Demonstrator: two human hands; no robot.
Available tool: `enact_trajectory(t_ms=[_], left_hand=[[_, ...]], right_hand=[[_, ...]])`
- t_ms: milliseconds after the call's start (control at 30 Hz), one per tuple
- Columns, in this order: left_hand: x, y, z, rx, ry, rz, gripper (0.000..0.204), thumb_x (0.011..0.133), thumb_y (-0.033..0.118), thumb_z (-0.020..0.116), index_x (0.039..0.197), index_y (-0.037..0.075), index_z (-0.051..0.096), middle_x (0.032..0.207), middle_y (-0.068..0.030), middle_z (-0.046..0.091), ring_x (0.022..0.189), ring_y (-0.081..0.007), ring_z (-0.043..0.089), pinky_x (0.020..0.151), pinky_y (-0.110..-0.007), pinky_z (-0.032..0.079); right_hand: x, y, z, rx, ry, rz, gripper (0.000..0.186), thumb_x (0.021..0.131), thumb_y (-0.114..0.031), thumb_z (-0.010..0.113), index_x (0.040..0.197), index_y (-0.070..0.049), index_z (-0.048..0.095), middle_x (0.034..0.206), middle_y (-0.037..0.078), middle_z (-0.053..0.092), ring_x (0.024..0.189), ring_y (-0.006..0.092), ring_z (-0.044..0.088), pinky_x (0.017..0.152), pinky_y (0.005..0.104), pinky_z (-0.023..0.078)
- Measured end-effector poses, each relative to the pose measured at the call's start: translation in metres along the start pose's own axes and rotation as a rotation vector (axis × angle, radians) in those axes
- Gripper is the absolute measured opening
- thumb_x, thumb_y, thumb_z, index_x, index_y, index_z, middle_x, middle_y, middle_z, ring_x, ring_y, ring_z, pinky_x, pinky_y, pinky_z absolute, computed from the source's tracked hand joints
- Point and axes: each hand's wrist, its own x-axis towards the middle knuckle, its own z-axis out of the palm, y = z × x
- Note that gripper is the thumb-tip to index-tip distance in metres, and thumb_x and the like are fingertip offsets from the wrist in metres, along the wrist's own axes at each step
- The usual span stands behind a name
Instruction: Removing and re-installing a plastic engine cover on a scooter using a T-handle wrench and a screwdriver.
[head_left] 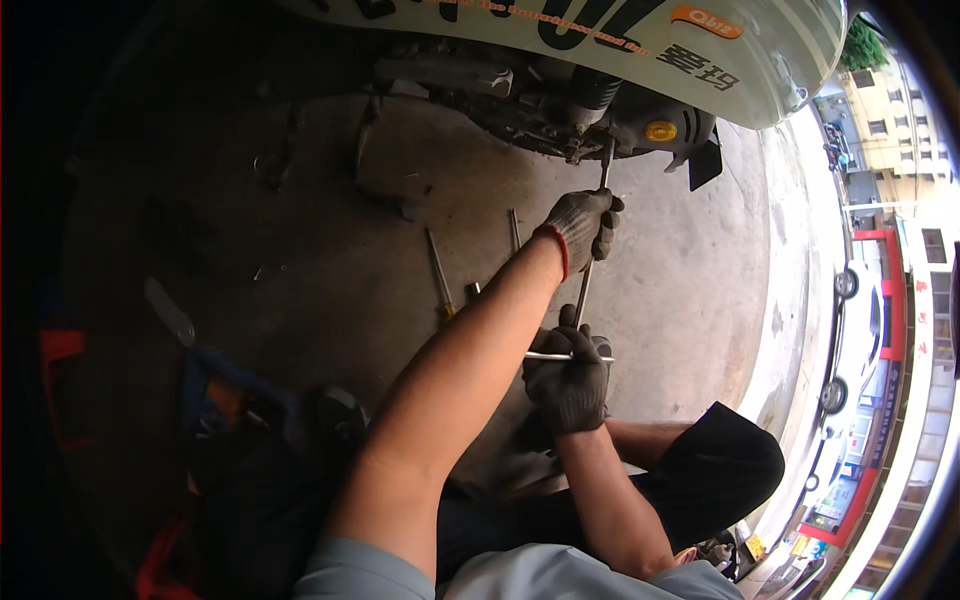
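Note:
My left hand (580,228), in a grey knit glove with a red cuff, is wrapped around the upper shaft of a long T-handle wrench (585,292). My right hand (570,378), in a dark glove, grips the wrench near its crossbar, whose ends stick out on both sides. The shaft slants up to the underside of a pale scooter (760,70), where its tip meets the parts beside a shock absorber (594,95). What exactly the tip sits on cannot be made out.
On the concrete floor lie a screwdriver (440,275) with a yellow handle and a thin metal rod (514,228). A blue box (215,375) with tools stands at the lower left, near a red plastic object (62,345). A white car (855,330) is parked far right.

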Motion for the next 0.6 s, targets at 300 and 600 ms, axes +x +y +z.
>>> enact_trajectory(t_ms=[300, 600], left_hand=[[0.008, 0.002, 0.003, 0.118, 0.068, 0.042, 0.017, 0.097, 0.021, 0.047, 0.086, 0.009, 0.052, 0.06, 0.0015, 0.046, 0.042, -0.0085, 0.035, 0.038, -0.026, 0.03], [0.01, 0.0, 0.011, 0.125, 0.167, 0.068, 0.016, 0.096, 0.02, 0.047, 0.085, 0.009, 0.052, 0.059, 0.0012, 0.045, 0.04, -0.0088, 0.033, 0.038, -0.026, 0.028]], right_hand=[[-0.036, -0.03, -0.027, 0.305, 0.098, 0.243, 0.035, 0.096, -0.026, 0.05, 0.122, -0.002, 0.051, 0.111, 0.015, 0.058, 0.112, 0.023, 0.055, 0.095, 0.0357, 0.045], [-0.042, -0.016, 0.007, -0.819, 0.743, -0.246, 0.022, 0.097, -0.027, 0.05, 0.105, -0.007, 0.056, 0.089, 0.005, 0.063, 0.082, 0.0131, 0.061, 0.071, 0.0266, 0.05]])
